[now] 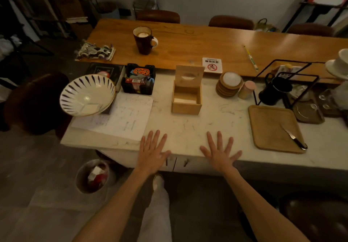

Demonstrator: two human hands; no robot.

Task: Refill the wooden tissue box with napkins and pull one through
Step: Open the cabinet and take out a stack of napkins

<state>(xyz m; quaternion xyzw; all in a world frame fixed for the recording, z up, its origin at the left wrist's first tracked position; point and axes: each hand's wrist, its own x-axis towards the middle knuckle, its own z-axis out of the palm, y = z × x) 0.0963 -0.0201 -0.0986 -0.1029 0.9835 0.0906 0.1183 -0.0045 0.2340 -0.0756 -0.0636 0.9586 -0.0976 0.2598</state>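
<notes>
The wooden tissue box stands on the white marble counter, straight ahead of me. Its hinged lid, with an oval slot, is raised upright at the back. A low white stack of napkins lies inside. A folded white napkin sits in the striped bowl at the left. My left hand and my right hand lie flat on the counter's near edge with fingers spread, holding nothing, well short of the box.
Papers lie left of the box, behind them a black organiser. A stack of wooden coasters and a pink-lidded jar stand to the right. A wooden tray holds a knife. A dark mug is on the far wooden table.
</notes>
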